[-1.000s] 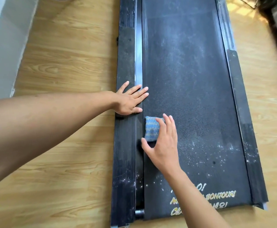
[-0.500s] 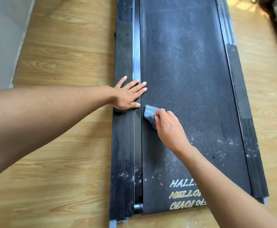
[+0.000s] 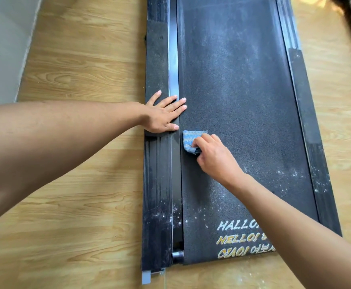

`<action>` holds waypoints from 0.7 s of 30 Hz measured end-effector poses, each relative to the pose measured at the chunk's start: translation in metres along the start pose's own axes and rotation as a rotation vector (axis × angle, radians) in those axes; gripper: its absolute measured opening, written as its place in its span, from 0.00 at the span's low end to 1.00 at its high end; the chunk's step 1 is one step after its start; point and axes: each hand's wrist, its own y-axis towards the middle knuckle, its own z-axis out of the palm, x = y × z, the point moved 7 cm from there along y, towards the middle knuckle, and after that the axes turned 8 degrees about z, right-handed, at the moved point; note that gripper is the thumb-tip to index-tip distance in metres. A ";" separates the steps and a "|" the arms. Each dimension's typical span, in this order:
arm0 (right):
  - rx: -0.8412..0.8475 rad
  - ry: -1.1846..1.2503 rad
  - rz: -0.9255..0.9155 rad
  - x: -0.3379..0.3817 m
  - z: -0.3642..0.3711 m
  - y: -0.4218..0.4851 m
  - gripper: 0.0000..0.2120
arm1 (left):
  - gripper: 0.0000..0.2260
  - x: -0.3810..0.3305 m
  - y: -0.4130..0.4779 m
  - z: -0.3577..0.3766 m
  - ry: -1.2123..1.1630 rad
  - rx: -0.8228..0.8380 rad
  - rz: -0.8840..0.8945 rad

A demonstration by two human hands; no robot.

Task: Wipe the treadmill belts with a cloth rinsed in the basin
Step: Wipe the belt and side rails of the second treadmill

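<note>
The wood-grain floor point(image 3: 76, 195) took up most of the room, and the treadmill lay flat on it. Its dark belt point(image 3: 239, 101) was dusty, with white specks thick near the close end, by the printed lettering point(image 3: 239, 239). The left side rail point(image 3: 157, 184) ran alongside the belt. The left hand point(image 3: 163, 115) lay flat across that rail with its fingers spread, the tips reaching the belt's edge. Just beside it, the right hand point(image 3: 216, 157) had its fingers curled around a small blue cloth point(image 3: 191, 137), which sat bunched on the belt's left edge.
</note>
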 end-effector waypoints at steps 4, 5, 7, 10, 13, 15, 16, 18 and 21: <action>0.003 0.048 -0.031 0.003 -0.001 -0.013 0.17 | 0.32 0.000 0.001 0.001 0.000 -0.001 -0.001; 0.004 0.061 -0.036 0.005 -0.002 -0.019 0.16 | 0.32 0.000 0.001 0.001 0.000 -0.003 0.000; -0.003 0.053 -0.026 0.012 -0.007 -0.030 0.14 | 0.32 0.000 0.001 0.001 0.002 -0.008 0.002; -0.038 0.020 0.008 0.022 -0.015 -0.039 0.21 | 0.32 0.000 0.001 0.000 -0.007 -0.010 0.001; -0.050 0.009 -0.030 0.033 -0.008 -0.031 0.33 | 0.32 -0.001 0.001 0.000 -0.002 -0.011 -0.003; 0.001 -0.001 -0.019 0.037 0.011 -0.019 0.35 | 0.32 0.000 0.000 -0.001 0.005 -0.017 -0.007; 0.041 -0.001 0.017 0.037 0.022 -0.014 0.35 | 0.32 0.000 0.000 -0.001 0.007 -0.019 -0.007; 0.074 -0.033 0.092 0.036 0.039 -0.014 0.36 | 0.32 -0.002 -0.002 -0.002 -0.002 -0.018 -0.006; 0.043 -0.048 0.114 0.039 0.048 -0.040 0.39 | 0.32 -0.002 -0.002 -0.002 0.011 -0.018 -0.009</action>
